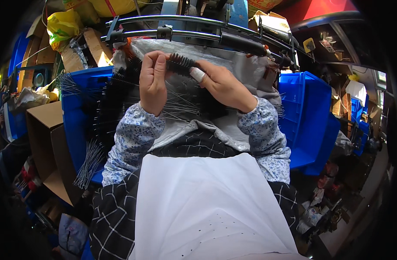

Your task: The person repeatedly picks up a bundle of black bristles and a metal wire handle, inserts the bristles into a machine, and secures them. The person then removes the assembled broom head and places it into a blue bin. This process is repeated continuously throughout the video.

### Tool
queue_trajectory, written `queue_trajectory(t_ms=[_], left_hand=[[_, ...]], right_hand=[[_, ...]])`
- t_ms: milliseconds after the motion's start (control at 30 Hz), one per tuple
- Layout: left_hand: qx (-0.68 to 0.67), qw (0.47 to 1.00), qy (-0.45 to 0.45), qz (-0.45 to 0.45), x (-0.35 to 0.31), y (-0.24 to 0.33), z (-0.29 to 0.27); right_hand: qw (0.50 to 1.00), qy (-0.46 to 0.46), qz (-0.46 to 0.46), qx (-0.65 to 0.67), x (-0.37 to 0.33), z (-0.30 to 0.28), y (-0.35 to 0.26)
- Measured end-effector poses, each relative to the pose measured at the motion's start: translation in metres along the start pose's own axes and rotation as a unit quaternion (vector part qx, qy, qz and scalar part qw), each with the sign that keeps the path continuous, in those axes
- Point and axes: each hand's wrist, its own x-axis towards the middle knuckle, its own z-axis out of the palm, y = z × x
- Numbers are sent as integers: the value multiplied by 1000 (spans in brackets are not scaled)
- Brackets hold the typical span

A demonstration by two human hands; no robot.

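A dark bristle brush (181,62), apparently of the twisted-wire kind, is stretched between my two hands above my lap. At its left end my left hand (153,82) is closed, thumb raised along the curled fingers. My right hand (226,86) grips the right end, with white tape wrapped around one digit. Loose thin metal wires (181,106) lie beneath on a grey cloth (187,128), next to a dark bristly mass. More black brushes (109,102) are heaped to the left of my left hand. The fingertips behind the brush are partly hidden.
Beyond my hands, a machine with metal rods (185,33) spans the width. Blue bins stand left (75,117) and right (309,117); wire bundles (89,164) stick out of the left one. An open cardboard box (47,125) sits farther left. White fabric (207,195) covers my front.
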Motion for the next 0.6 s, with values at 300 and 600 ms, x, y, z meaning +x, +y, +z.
queue_trajectory(t_ms=[300,600], left_hand=[[445,891,96,-8,9,13,-146],[436,894,41,-93,2,2,-164]], right_hand=[[788,422,28,-448,63,-102,108],[798,389,65,-456,79,-108,118]])
